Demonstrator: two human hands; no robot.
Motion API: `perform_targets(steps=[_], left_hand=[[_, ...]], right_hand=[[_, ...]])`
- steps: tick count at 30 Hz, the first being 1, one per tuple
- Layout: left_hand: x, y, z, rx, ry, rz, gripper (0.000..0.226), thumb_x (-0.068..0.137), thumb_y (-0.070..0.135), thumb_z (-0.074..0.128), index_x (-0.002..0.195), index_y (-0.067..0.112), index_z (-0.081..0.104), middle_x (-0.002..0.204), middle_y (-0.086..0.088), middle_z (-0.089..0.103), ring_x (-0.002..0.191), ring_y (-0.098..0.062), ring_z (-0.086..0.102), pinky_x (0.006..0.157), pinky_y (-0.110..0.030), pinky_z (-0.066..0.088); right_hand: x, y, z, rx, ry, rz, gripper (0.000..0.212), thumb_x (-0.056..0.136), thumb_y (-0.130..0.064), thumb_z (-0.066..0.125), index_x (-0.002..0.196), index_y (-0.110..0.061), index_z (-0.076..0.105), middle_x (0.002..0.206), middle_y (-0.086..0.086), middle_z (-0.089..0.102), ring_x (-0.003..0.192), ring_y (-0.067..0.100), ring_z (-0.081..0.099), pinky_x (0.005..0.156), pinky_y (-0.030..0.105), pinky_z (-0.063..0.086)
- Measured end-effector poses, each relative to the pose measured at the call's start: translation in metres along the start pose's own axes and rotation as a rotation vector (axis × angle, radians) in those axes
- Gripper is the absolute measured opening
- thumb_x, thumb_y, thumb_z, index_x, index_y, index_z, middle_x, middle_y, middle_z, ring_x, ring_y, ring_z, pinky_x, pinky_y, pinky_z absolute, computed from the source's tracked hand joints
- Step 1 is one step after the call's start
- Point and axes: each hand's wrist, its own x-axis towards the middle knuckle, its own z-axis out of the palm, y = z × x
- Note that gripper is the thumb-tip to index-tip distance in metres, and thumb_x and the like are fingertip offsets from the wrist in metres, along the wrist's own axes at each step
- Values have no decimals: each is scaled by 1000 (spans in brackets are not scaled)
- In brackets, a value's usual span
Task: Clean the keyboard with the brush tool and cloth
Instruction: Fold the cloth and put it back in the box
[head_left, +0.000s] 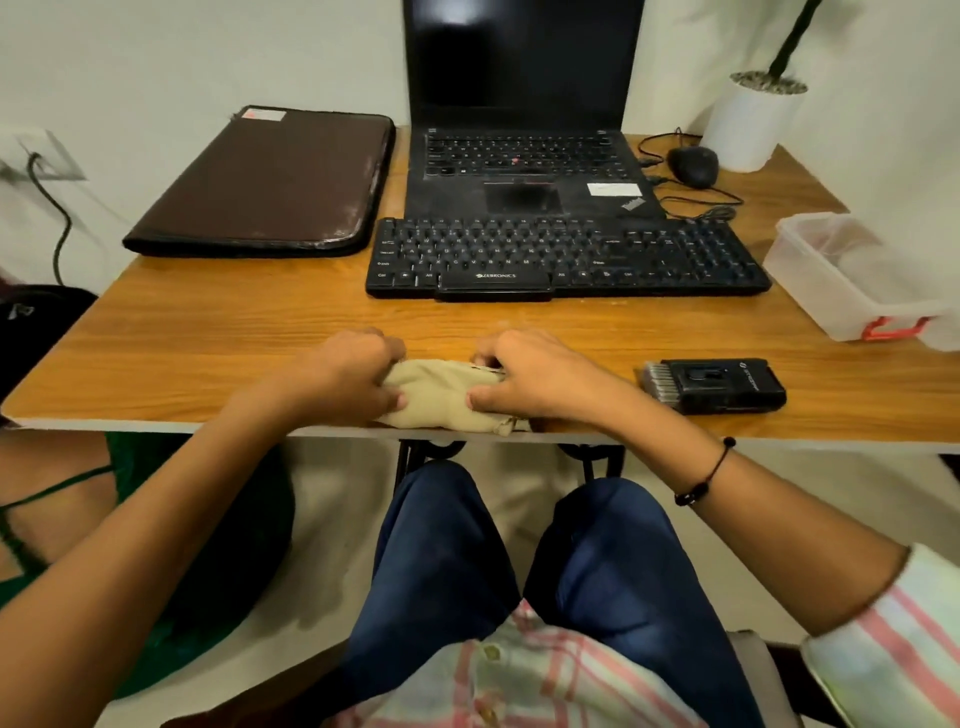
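both hands rest on a bunched beige cloth (441, 387) that lies at the near edge of the wooden tabletop (208, 332), part of it reaching the very rim. the left hand (353, 371) grips the cloth's left end, fingers curled over the top and thumb pressed against the near side. the right hand (535, 376) grips the right end the same way, fingertips tucked on the far side and thumb on the near side, so the cloth is pinched between the 2 hands. a dark cord bracelet (704, 475) sits on the right wrist.

the black keyboard (566, 257) lies farther back on the tabletop, well apart from the hands, its long side parallel to the near edge. just behind it, touching or nearly so, stands an open black laptop (522, 156) with a dark screen. the brush tool (714, 385), a small black block with a row of pale bristles on its left end, lies flat on the tabletop to the right of the right hand, apart from it.

a brown sleeve case (260, 187) lies to the left of the laptop. a black mouse (693, 165) with its cable sits to the right of the laptop, near a white plant pot (750, 124). a clear plastic box (841, 275) with a red latch stands at the right edge.
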Motion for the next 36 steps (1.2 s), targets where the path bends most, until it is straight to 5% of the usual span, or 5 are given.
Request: perform_targets(steps=[8, 16, 19, 25, 36], left_hand=[[39, 61, -54, -1104, 125, 39, 11, 90, 2, 58, 93, 12, 53, 81, -5, 59, 66, -11, 61, 54, -22, 54], [173, 222, -97, -1400, 224, 247, 42, 83, -14, 54, 111, 14, 39, 105, -11, 55, 91, -19, 59, 57, -25, 53], [214, 272, -102, -1226, 273, 393, 42, 78, -17, 51, 94, 22, 46, 102, -12, 58, 93, -27, 59, 66, -35, 53], [263, 328, -89, -616, 363, 559, 26, 82, -12, 53, 93, 5, 69, 100, 0, 61, 94, -6, 51, 69, -3, 33], [297, 341, -68, 283, 490, 804, 21, 90, 19, 52, 102, 14, 68, 107, -11, 57, 102, -29, 49, 69, -34, 32]], right_hand=[[-60, 65, -60, 680, 334, 76, 20, 80, -14, 72, 95, -9, 60, 85, -1, 63, 74, 12, 61, 64, 30, 50], [-119, 175, -120, 801, 766, 213, 55, 83, -3, 65, 122, -36, 46, 109, 1, 54, 90, 20, 63, 55, 25, 54], [-127, 214, -134, 636, 851, 318, 38, 84, -5, 64, 111, -31, 56, 107, -1, 56, 84, 20, 63, 54, 24, 52], [-110, 273, -133, 278, 801, 563, 17, 86, -11, 63, 100, -19, 68, 118, 6, 60, 92, 22, 59, 69, 29, 53], [-93, 301, -117, -213, 469, 592, 22, 91, -25, 56, 98, -12, 72, 99, 14, 68, 90, 29, 60, 76, 36, 52]])
